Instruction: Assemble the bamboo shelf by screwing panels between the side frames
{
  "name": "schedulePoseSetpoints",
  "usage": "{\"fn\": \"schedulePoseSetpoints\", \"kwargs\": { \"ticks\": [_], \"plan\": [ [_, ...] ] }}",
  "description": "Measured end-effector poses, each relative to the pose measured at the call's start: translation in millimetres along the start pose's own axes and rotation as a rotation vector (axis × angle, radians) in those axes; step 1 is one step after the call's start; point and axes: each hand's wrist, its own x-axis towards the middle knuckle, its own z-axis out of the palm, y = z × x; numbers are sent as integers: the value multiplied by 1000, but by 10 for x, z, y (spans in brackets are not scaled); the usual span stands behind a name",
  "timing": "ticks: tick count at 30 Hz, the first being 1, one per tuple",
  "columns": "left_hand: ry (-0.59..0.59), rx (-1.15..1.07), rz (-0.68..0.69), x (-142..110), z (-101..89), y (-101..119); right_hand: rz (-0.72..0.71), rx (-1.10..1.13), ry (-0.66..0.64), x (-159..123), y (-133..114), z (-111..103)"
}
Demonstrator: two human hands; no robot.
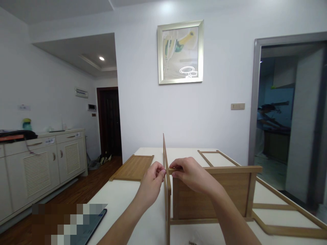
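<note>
A thin wooden panel [168, 200] stands upright on the white table, seen almost edge-on. A second framed wooden panel [212, 197] stands at right angles to it, its end meeting the right face of the first. My left hand [152, 180] is on the left side of the thin panel, fingertips pinched together against it. Whatever is between those fingertips is too small or hidden to name. On the other side, my right hand [190, 173] grips the top rail of the framed panel near the joint, thumb and fingers closed around it.
Another wooden panel [135, 166] lies flat at the table's left. Open wooden frames [291, 206] lie on the right. Small metal pieces [192, 243] sit at the front edge, and a dark tablet [93, 224] at front left. A person [268, 117] is beyond the doorway.
</note>
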Motion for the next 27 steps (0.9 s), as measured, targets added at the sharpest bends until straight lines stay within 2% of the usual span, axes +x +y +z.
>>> {"fn": "schedulePoseSetpoints", "kwargs": {
  "ticks": [12, 21, 27],
  "plan": [
    [111, -26, 36, -1, -18, 52, 16, 5, -7, -7, 9, 5],
    [33, 52, -35, 0, -29, 59, 6, -4, 8, -3, 19, 16],
    [1, 80, -36, 1, -1, 37, 4, -9, 2, -4, 14, 14]
  ]
}}
